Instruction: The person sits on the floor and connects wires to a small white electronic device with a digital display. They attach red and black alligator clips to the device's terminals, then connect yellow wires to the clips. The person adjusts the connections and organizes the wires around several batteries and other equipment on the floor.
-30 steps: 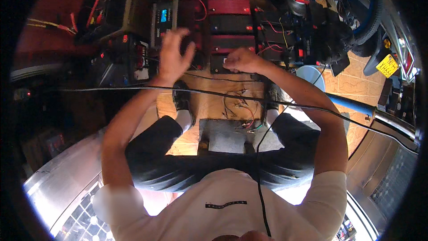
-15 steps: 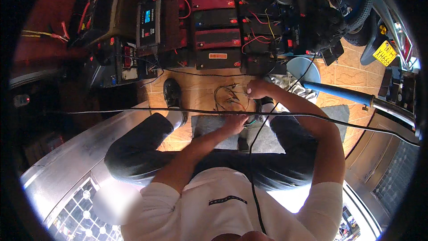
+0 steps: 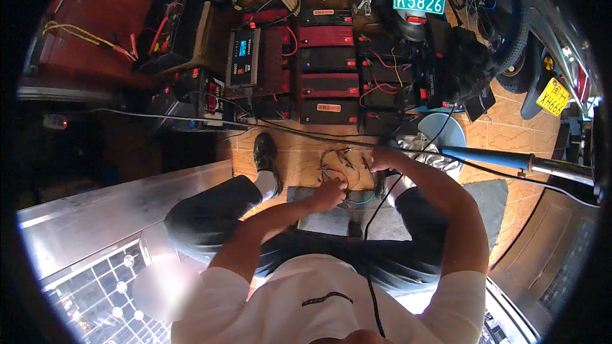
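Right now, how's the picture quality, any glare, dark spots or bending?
Head view: strong fisheye, the blue pole and cables bow toward a black rim; glare whitens the metal counter lower left; the left side is deep shadow; both hands, left hand and right hand, are small but fairly sharp.

Both hands (image 3: 329, 192) (image 3: 380, 160) low, fingers curled

Both hands drop away from the stacked red-and-black batteries (image 3: 328, 67); left hand (image 3: 328, 192) and right hand (image 3: 379, 160) now work the thin tangled wires (image 3: 338, 160) below them.
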{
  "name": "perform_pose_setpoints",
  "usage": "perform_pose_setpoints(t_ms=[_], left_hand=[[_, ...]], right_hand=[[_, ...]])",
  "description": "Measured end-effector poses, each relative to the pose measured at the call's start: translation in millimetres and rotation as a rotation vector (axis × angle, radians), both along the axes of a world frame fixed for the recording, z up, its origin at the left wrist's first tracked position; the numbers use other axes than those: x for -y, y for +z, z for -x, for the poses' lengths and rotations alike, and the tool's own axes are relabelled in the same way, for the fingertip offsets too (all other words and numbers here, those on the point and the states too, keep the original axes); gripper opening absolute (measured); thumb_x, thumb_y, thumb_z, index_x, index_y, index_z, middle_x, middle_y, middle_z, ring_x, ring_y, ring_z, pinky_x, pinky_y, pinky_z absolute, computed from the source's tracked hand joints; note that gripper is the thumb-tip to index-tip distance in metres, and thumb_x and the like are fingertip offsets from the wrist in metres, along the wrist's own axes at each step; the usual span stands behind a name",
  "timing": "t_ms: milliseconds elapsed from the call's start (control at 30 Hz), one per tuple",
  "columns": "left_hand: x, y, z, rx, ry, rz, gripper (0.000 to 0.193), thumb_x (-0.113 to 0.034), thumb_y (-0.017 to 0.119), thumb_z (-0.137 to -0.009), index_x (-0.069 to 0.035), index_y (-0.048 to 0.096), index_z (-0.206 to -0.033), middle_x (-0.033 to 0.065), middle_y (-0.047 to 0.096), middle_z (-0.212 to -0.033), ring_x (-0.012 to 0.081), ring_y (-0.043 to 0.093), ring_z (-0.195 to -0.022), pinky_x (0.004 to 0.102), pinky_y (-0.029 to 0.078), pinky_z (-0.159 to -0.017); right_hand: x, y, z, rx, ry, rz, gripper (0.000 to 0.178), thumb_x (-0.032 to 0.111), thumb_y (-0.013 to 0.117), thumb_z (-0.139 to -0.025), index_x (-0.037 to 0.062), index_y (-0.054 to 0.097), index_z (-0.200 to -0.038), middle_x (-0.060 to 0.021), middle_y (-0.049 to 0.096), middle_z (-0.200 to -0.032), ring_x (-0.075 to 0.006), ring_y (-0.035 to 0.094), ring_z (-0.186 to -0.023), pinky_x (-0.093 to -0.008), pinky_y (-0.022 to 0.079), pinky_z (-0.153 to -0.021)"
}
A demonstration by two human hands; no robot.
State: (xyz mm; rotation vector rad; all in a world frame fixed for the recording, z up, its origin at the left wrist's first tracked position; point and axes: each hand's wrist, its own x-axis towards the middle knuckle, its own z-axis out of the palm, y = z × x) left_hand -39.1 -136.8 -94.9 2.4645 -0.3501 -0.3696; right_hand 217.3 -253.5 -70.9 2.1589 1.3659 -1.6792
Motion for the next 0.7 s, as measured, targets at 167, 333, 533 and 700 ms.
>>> perform_pose_setpoints(t_ms=[167, 333, 533, 700], left_hand=[[-29, 75, -3, -0.118, 0.028, 0.201, 0.016, -0.020, 0.071, -0.076, -0.010, 0.072, -0.088, 0.0041, 0.061, -0.103, 0.0250, 0.057, -0.101, 0.0400, 0.051, -0.079], [-40, 121, -8, -0.098, 0.050, 0.198, 0.017, -0.022, 0.072, -0.076, -0.010, 0.071, -0.089, 0.0028, 0.062, -0.100, 0.0218, 0.061, -0.100, 0.0367, 0.052, -0.081], [-35, 128, 2, 0.012, 0.153, 0.257, 0.014, -0.017, 0.072, -0.078, -0.009, 0.071, -0.090, 0.0039, 0.065, -0.099, 0.0224, 0.064, -0.093, 0.0358, 0.053, -0.078], [-48, 112, 7, -0.130, 0.404, 0.363, 0.016, -0.021, 0.068, -0.080, -0.007, 0.070, -0.088, 0.0135, 0.068, -0.086, 0.0310, 0.067, -0.079, 0.0412, 0.053, -0.070]], right_hand=[[-5, 25, 11, -0.039, -0.149, 0.265, 0.062, 0.048, 0.080, -0.067, -0.0075, 0.063, -0.088, -0.0172, 0.064, -0.078, -0.0262, 0.062, -0.058, -0.0382, 0.053, -0.045], [-14, 25, 20, -0.105, -0.173, 0.324, 0.059, 0.051, 0.076, -0.072, -0.0048, 0.063, -0.084, -0.0159, 0.064, -0.072, -0.0252, 0.064, -0.058, -0.0376, 0.055, -0.048], [-33, 26, 26, -0.244, -0.245, 0.216, 0.030, 0.034, 0.065, -0.086, 0.0039, 0.068, -0.080, -0.0084, 0.066, -0.067, -0.0215, 0.066, -0.058, -0.0345, 0.055, -0.051], [-53, 52, 6, -0.212, -0.207, -0.351, 0.024, 0.025, 0.064, -0.082, 0.0016, 0.067, -0.085, -0.0131, 0.068, -0.072, -0.0230, 0.068, -0.060, -0.0351, 0.055, -0.056]])
